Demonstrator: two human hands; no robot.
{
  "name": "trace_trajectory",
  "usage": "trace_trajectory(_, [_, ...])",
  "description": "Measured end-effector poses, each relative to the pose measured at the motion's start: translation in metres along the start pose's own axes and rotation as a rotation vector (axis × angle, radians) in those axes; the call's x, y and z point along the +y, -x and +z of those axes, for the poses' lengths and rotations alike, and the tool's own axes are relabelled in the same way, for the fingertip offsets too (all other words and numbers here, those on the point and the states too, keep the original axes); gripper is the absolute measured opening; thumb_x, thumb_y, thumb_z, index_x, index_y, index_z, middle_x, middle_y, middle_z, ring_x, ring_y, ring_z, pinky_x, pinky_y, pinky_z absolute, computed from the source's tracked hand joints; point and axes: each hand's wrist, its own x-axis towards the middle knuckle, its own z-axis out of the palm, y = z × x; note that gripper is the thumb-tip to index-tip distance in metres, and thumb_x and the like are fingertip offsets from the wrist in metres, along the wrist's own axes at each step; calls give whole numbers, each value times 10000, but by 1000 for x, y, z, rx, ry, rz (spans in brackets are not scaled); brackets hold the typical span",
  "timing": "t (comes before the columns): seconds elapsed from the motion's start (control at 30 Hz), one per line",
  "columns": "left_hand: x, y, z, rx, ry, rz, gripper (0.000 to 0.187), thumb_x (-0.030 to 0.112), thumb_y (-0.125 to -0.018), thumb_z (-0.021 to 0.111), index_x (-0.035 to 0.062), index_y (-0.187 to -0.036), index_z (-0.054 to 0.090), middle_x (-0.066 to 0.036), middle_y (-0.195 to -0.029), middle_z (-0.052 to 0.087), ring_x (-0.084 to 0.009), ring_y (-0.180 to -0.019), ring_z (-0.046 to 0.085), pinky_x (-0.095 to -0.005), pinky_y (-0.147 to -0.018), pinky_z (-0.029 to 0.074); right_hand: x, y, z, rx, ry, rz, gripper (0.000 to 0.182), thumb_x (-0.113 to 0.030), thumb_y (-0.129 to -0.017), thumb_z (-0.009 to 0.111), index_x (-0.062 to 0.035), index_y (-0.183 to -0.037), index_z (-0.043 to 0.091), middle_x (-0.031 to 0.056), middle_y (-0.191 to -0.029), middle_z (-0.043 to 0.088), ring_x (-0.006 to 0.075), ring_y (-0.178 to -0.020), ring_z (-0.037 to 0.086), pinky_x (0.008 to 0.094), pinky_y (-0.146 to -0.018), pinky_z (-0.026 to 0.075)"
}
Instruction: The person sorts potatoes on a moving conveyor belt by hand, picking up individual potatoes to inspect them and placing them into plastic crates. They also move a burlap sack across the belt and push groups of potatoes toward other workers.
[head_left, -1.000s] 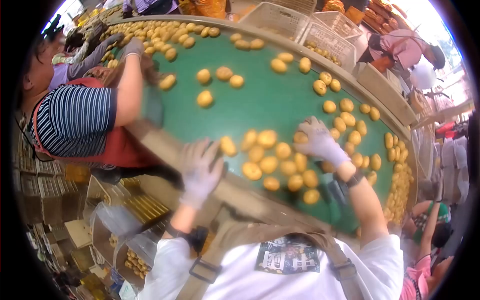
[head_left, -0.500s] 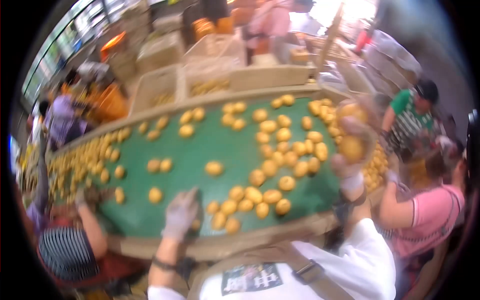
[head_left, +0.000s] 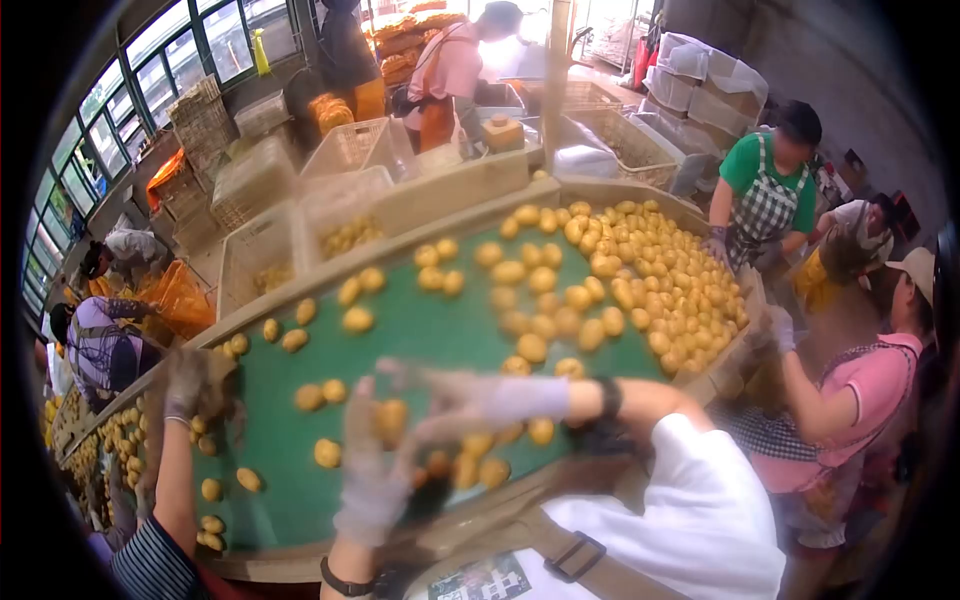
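Observation:
My gloved left hand [head_left: 372,480] is raised over the near side of the green conveyor belt [head_left: 275,385], its fingers and thumb around a yellow potato [head_left: 390,422], blurred by motion. From the right my gloved right hand [head_left: 470,400] reaches across, fingers and thumb apart close beside that same potato. Below the hands, several potatoes [head_left: 466,470] lie near the belt's front edge, partly hidden by my right forearm. Further up the belt is a loose group of potatoes [head_left: 530,285].
A dense heap of potatoes [head_left: 650,270] fills the right end. Plastic crates [head_left: 260,245] line the far edge. At my left, another person's gloved hand [head_left: 187,385] is over the belt. A person in pink [head_left: 860,400] stands at the right, one in green [head_left: 765,185] beyond.
My right hand has swung left from the right end, where it held potatoes, to beside my left hand. My left hand has lifted off the belt. The view has turned right.

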Motion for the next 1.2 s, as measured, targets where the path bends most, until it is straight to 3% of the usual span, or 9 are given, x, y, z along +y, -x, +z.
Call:
trace_trajectory(0.13, [-1, -15, -2, -60, 175, -218, 907, -5, -850, 672, 46, -1623, 200, -208, -1579, 398, -282, -1155, 618, -352, -900, 554, -23, -14, -34, 163, -12, -229, 469, -245, -957, 727, 7, -1336, 616, 166, -1283, 647, 246, -1121, 655, 330, -949, 534])
trace_trajectory(0.23, [-13, -6, -8, 78, 105, -122, 895, -1, -853, 674, 66, -1623, 222, -190, -1628, 320, -240, -1081, 638, -330, -859, 555, -55, 8, -130, 504, 821, -873, 287, -121, -917, 726, -31, -1189, 697, 134, -1226, 668, 283, -1136, 640, 376, -960, 518])
trace_trajectory(0.43, [-63, 54, -40, -25, -366, -347, 777, -2, -855, 667, 47, -1571, 370, -223, -1617, 319, -350, -1316, 533, -409, -1062, 475, 52, 23, -335, 1134, 1009, 109, 560, -338, -1015, 575, -25, -1471, 485, 316, -1506, 454, 426, -1439, 416, 460, -1200, 329])
trace_trajectory(0.53, [-73, 112, -61, 17, -410, -600, 718, 57, -857, 665, 0, -1527, 415, -257, -1570, 378, -428, -1415, 428, -476, -1160, 375, 131, 77, -323, 741, 941, 747, 701, -465, -1003, 577, -49, -1540, 406, 325, -1586, 335, 406, -1507, 317, 455, -1218, 292])
trace_trajectory(0.63, [-78, 150, -65, -23, -471, -650, 689, 96, -855, 663, -17, -1499, 446, -270, -1540, 415, -452, -1432, 404, -507, -1185, 338, 165, 105, -178, 527, 1580, 603, 640, -516, -1001, 577, -54, -1441, 524, 320, -1564, 352, 420, -1505, 297, 502, -1233, 230])
trace_trajectory(0.73, [-71, 146, -41, -100, -449, -631, 654, 112, -857, 659, -3, -1476, 484, -273, -1527, 431, -449, -1416, 419, -513, -1179, 339, 81, 73, -124, -10, 913, 294, 572, -515, -977, 613, -71, -1339, 618, 275, -1503, 465, 392, -1459, 381, 488, -1206, 287])
trace_trajectory(0.93, [-66, 161, -45, -103, -468, -686, 534, 201, -916, 624, 29, -1418, 568, -285, -1475, 485, -450, -1380, 443, -521, -1160, 350, 119, 30, -271, 630, 1206, 335, 510, -510, -963, 612, -110, -1275, 671, 220, -1298, 657, 359, -1250, 594, 451, -1076, 441])
trace_trajectory(1.07, [-60, 164, -42, -142, -503, -765, 538, 339, -989, 593, 55, -1445, 563, -286, -1489, 465, -461, -1377, 428, -539, -1162, 334, 160, -2, -287, 730, 1055, 982, 542, -553, -959, 541, -142, -1288, 667, 192, -1331, 650, 378, -1229, 594, 456, -1060, 441])
trace_trajectory(1.2, [-64, 168, -45, -286, -536, -899, 622, 351, -998, 590, 44, -1523, 461, -264, -1580, 368, -458, -1436, 368, -539, -1189, 307, 164, -43, -180, 422, 1031, 574, 736, -698, -895, 539, -243, -1472, 511, 175, -1554, 380, 390, -1440, 379, 577, -1148, 284])
